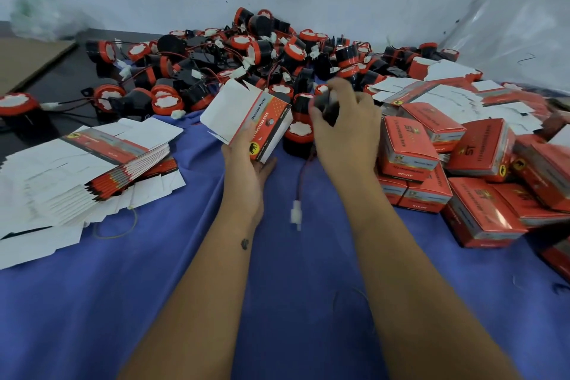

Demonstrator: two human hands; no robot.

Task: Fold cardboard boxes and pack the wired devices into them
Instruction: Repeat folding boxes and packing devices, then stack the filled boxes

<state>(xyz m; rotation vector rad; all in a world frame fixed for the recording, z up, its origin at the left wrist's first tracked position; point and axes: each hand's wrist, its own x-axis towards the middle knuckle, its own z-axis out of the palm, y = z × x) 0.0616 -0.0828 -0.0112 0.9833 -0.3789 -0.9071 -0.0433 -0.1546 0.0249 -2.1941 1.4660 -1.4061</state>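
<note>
Landmark: blue cloth (172, 302), spread across the table under my arms; everything below is placed against it.
Left hand (246, 170): over the middle of the cloth, palm up, fingers and thumb curled round the lower end of a half-formed box (246, 117). My fingertips are hidden behind the carton.
Half-formed box: tilted, white flaps open at its upper end, red printed side facing me. The small print is too blurred to read in full.
Right hand (345, 129): just right of the box, above the cloth, fingers bent and clamped on a dark device (327, 106). The hand is smeared by motion and covers most of the device, so I cannot make out its shape.
Wire (300, 176): thin red and black lead hanging below my right hand over the cloth, ending in a white connector (296, 215), which is blurred.
Device pile (246, 62): black and red units with white faces and tangled leads, heaped at the far edge of the cloth against the wall.
Flat cartons (83, 170): unfolded stack on the cloth's left side, its near edge cut off by the frame.
Packed boxes (462, 163): red closed cartons stacked on the cloth's right side; the outermost run out of view.
More flat cartons (447, 92): loose behind the packed boxes, partly buried.
Plastic sheeting (518, 28): far right beyond the cloth, contents unclear.
</note>
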